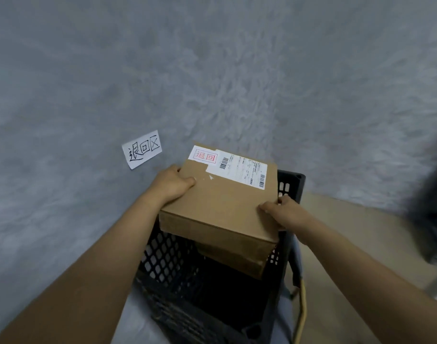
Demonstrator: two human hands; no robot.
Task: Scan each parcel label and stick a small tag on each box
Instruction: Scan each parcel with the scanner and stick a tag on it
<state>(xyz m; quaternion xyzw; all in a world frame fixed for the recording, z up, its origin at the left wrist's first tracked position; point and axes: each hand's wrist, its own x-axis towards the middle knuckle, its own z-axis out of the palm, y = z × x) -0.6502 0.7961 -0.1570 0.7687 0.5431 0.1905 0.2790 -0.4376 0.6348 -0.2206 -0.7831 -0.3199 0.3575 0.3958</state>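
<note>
A brown cardboard box [225, 204] is held above a black plastic crate [168, 259]. My left hand [171, 184] grips its left edge, thumb on the top face. My right hand [284, 212] grips its right edge near the front corner. On the far end of the box top is a white shipping label [242, 168] with barcodes, and beside it a small white tag [203, 156] with red characters. A second brown box [237, 256] lies underneath, inside the crate.
A white paper sign [141, 149] with handwritten black characters lies on the grey fluffy carpet [212, 70] left of the box. Beige floor [349, 232] shows at the right, with a dark blurred object [428, 207] at the right edge.
</note>
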